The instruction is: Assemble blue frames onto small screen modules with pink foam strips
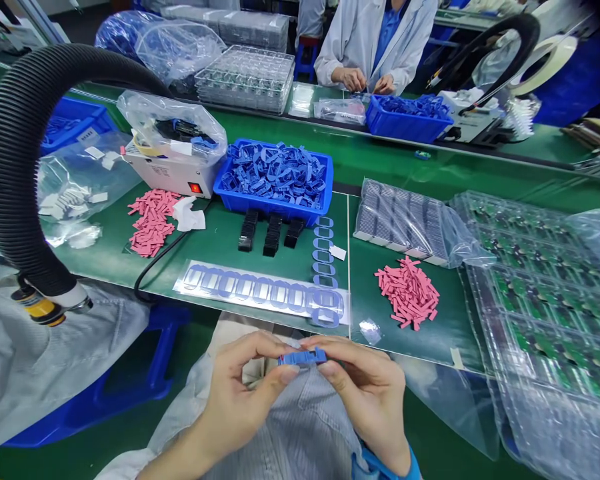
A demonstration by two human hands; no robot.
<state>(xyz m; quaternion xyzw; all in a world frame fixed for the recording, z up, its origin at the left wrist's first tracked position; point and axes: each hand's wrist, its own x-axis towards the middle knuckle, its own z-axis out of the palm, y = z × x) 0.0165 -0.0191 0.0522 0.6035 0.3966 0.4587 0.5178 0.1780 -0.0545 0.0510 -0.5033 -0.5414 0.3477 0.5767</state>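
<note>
Together, the left hand (245,397) and right hand (363,393) are pinching a small blue rubbery frame (303,357) between their fingertips, just in front of the tabletop (215,248), over a striped smock (300,427), while a blue crate (270,208) heaped with similar frames is sitting farther ahead.

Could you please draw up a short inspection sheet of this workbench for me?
Surface: green bench top, in use.
Job's things: blue rectangular frame in hand; blue crate of similar frames; backing sheet of blue frames.
Clutter: pink strips; clear trays of circuit boards.
Grippers: left hand and right hand both pinch the frame.
Cables: black cord beside a white machine.
Surroundings: ribbed black hose; co-worker across the bench.
</note>
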